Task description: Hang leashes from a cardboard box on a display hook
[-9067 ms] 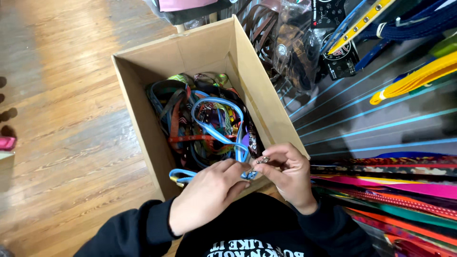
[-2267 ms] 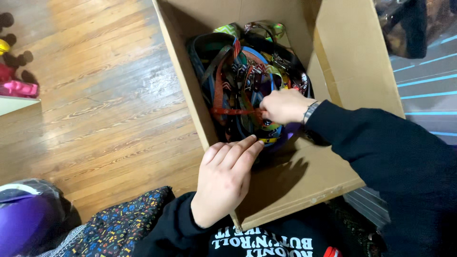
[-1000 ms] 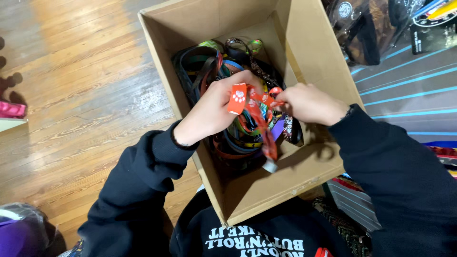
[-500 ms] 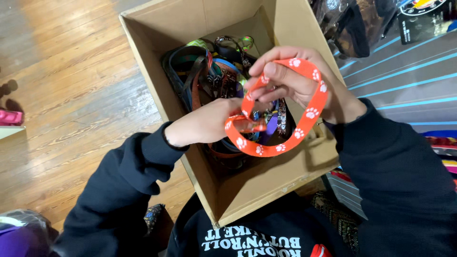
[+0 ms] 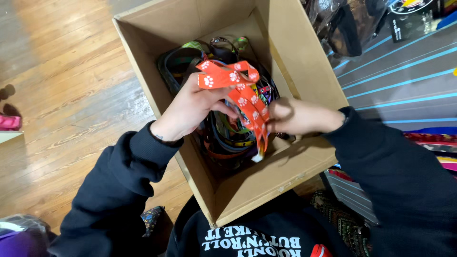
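An orange strap (image 5: 243, 93) printed with white paw marks hangs over an open cardboard box (image 5: 295, 52). My left hand (image 5: 193, 107) grips its upper looped end, fingers closed around it. Lower down on the strap's right side, my right hand (image 5: 297, 116) pinches the same strap. The strap's free end dangles toward the box's near wall. Beneath both hands the box holds a tangle of several coloured straps and collars (image 5: 223, 138), partly hidden by my hands.
The box stands on a wooden plank floor (image 5: 62, 95). Bagged goods (image 5: 347, 28) lie at the upper right beside a grey panel with blue lines (image 5: 404, 81). Bright woven straps (image 5: 438, 143) show at the right edge. A pink object (image 5: 9, 122) sits far left.
The orange strap has come up out of the tangle in the box. My right hand dropped from the strap's top to its lower part; my left hand rose to hold the top loop.
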